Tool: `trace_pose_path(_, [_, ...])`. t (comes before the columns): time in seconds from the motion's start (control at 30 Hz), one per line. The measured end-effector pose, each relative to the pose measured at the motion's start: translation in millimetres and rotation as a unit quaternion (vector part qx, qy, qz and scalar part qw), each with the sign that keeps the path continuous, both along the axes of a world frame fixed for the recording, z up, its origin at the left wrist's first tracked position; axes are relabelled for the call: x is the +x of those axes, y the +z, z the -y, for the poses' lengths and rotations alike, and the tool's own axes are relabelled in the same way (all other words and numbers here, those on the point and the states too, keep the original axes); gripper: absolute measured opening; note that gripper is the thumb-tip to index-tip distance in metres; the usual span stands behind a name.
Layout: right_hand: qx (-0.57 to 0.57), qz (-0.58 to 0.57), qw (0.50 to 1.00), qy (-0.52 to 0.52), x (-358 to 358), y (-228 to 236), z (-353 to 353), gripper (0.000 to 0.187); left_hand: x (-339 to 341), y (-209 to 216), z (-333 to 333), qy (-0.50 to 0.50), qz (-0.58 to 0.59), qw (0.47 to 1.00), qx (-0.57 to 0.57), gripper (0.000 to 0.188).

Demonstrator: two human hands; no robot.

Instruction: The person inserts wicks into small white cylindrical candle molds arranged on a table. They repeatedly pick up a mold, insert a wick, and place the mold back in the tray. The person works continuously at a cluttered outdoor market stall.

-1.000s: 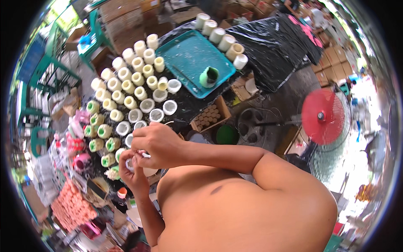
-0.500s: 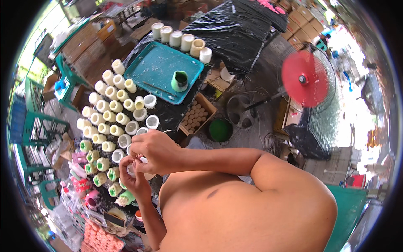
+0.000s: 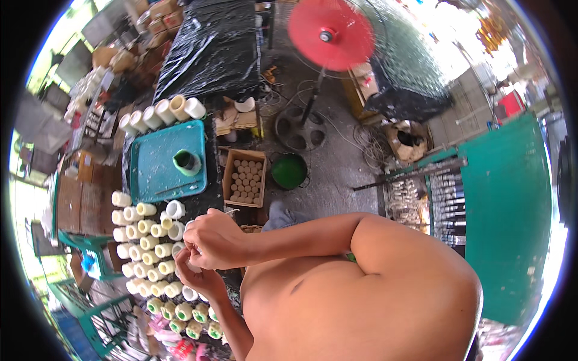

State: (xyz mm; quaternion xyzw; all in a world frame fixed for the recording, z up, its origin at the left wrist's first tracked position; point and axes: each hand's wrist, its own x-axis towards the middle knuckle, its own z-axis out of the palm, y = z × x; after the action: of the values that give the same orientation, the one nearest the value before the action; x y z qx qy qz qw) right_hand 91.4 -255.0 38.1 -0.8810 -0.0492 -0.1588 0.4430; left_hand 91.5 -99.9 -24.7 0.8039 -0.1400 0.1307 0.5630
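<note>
My right hand is closed, its fingers bent down over my left hand, which is curled beneath it. Between them shows a sliver of something whitish, mostly hidden by the fingers. A thin pale strand sticks out beyond the right knuckles. Both hands are over the near right side of the table, beside rows of hollow cream wax cylinders. A few whiter cups stand along the edge closest to my hands. Nearer me, several cream cylinders with green insides stand together.
A teal tray holds a green cup, with white cylinders lined up behind it. On the floor are a carton of brown cylinders, a green-filled bucket and a red-bladed standing fan. A green panel is at right.
The view has swung to the right, so the table and tray sit further left and the green panel shows more. My hands remain together, the right over the left.
</note>
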Motion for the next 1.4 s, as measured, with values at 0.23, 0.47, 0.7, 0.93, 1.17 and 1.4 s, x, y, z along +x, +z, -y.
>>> trace_pose_path(0.23, [0.002,0.008,0.995,-0.095,-16.0,-0.9,29.6,0.010,3.5,-3.4,41.7,-0.061,-0.018,0.997,-0.037,0.018])
trace_pose_path(0.47, [0.009,0.014,0.993,-0.116,-25.3,-1.7,55.3,0.012,9.5,-14.4,51.4,-0.122,-0.072,0.989,-0.053,0.024])
trace_pose_path(0.7, [0.034,0.046,0.997,-0.044,-17.3,-8.8,73.0,0.014,15.9,-4.9,54.8,-0.128,-0.095,0.986,-0.051,0.027])
trace_pose_path(0.93, [0.197,-0.064,0.975,0.075,-4.5,11.1,82.7,0.024,23.4,2.3,33.7,-0.025,-0.198,0.962,-0.183,0.020])
trace_pose_path(1.17, [0.218,-0.050,0.946,0.236,24.3,5.3,71.8,0.019,9.2,19.3,12.7,-0.010,-0.207,0.962,-0.176,0.022])
trace_pose_path(1.4, [0.102,-0.073,0.966,0.225,64.5,-6.1,51.8,0.018,4.2,26.0,4.1,0.075,-0.256,0.911,-0.316,0.016])
